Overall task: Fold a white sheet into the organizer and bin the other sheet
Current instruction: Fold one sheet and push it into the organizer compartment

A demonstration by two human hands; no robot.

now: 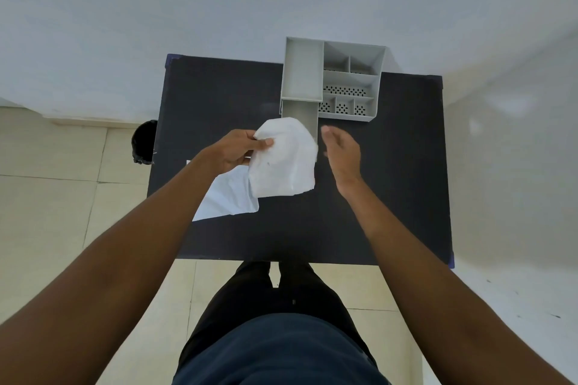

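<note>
My left hand (pixel 235 148) pinches the upper left edge of a folded white sheet (pixel 283 159) and holds it above the black table, just in front of the grey organizer (pixel 334 78). Right of the sheet, my right hand (pixel 342 153) hovers with its fingers spread and holds nothing. A second white sheet (pixel 230 195) lies flat on the table under my left forearm, partly hidden by the arm and by the folded sheet. The organizer stands at the table's far edge, with one tall slot on its left and several smaller compartments on its right.
A black bin (pixel 144 142) stands on the tiled floor by the table's left edge. The black table (pixel 391 181) has a white wall behind it and on the right. My legs are at its near edge.
</note>
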